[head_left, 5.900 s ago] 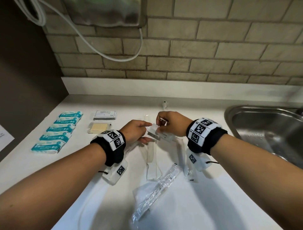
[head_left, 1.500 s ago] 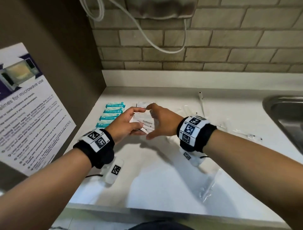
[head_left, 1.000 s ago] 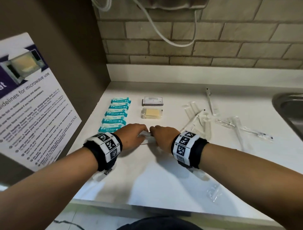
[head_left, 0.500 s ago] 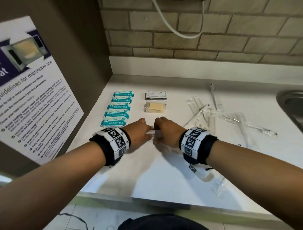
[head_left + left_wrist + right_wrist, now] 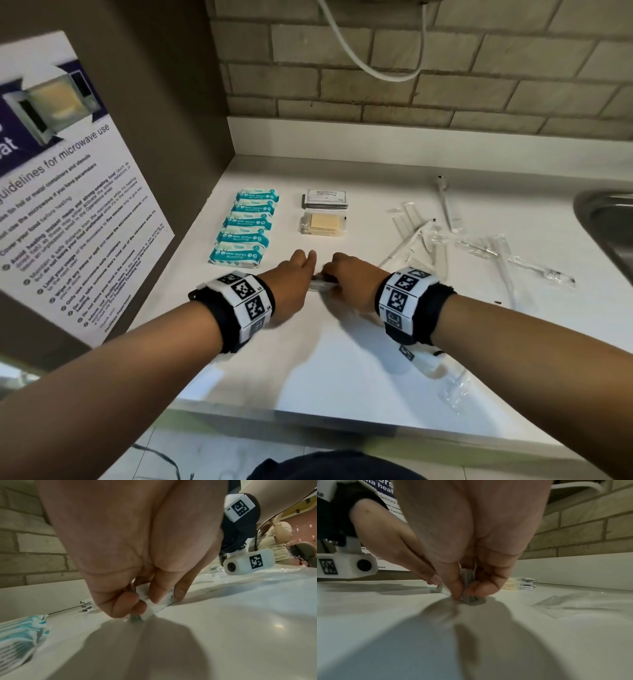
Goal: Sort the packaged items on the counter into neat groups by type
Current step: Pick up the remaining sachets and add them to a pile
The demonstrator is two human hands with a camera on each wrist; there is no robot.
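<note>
Left hand: we see our left hand (image 5: 294, 284) low on the surface (image 5: 342, 359), thumb and curled fingers (image 5: 120, 605) pinching one end of a small stack of flat sachets (image 5: 320, 286).
Right hand: our right hand (image 5: 354, 282) faces it, thumb (image 5: 481, 588) and fingers clamped on the other end of the same stack, whose lower edge touches the surface.
Sachets: in the left wrist view the stack (image 5: 154, 605) stands on edge between both hands; in the right wrist view its grey layered end (image 5: 468, 586) shows between the fingertips.
Behind the hands: we find a soap packet pile (image 5: 323, 223) and, beyond it, a shampoo sachet pile (image 5: 325, 199), near the back wall.
Left side: a column of mini wipes packs (image 5: 245, 228) runs front to back, close to the brown side panel with the microwave notice (image 5: 68, 192).
Right side: loose clear-wrapped long items (image 5: 462, 246) lie scattered, some crossing; the sink (image 5: 603, 219) rim follows.
Front: bare surface stretches from our wrists to the front edge; one clear wrapper (image 5: 454, 389) lies near that edge at right.
</note>
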